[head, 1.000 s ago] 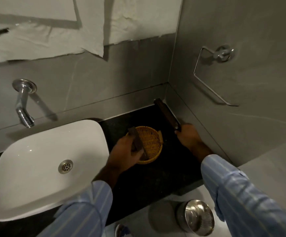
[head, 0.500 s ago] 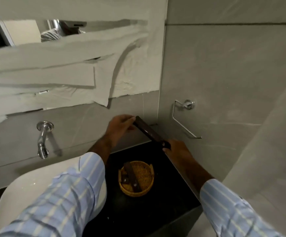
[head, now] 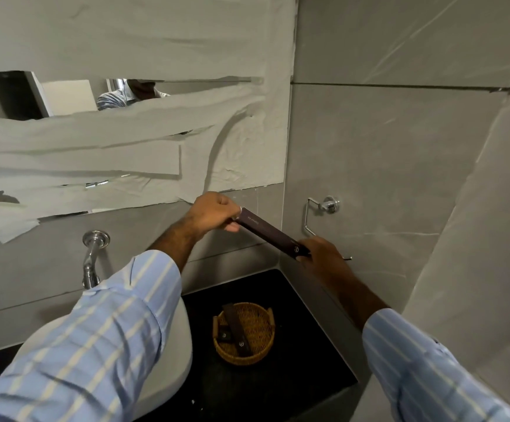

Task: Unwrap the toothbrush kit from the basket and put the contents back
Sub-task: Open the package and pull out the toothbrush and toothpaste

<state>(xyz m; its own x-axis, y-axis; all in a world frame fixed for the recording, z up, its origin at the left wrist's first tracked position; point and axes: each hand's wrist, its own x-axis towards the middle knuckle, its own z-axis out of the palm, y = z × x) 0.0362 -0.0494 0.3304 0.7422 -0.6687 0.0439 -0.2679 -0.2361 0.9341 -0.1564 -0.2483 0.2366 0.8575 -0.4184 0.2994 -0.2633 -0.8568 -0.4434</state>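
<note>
Dark brown and slim, the toothbrush kit (head: 270, 232) is a long narrow box held up in the middle of the frame, in front of a grey tiled wall. It slants from upper left down to lower right. The left hand (head: 215, 212) is closed around its upper left end, fingers pinching the box's end. The right hand (head: 323, 257) is clamped on the lower right end, where a small pale logo shows. Both arms wear light blue sleeves with white stripes.

Below the hands, in the lower centre of the frame, a round woven basket (head: 258, 351) sits on a black countertop (head: 293, 388). Inside it lie two more dark packets (head: 236, 327), one longer and one shorter, side by side and touching.

At lower left, the rim of a white sink (head: 183, 348) shows behind the left sleeve. A chrome tap (head: 93, 257) sticks out of the wall above it. At centre right, a chrome wall holder (head: 323, 208) is fixed to the tiles, just beside the right hand. Across the upper left, a mirror is mostly covered with strips of pale paper (head: 126, 132).
</note>
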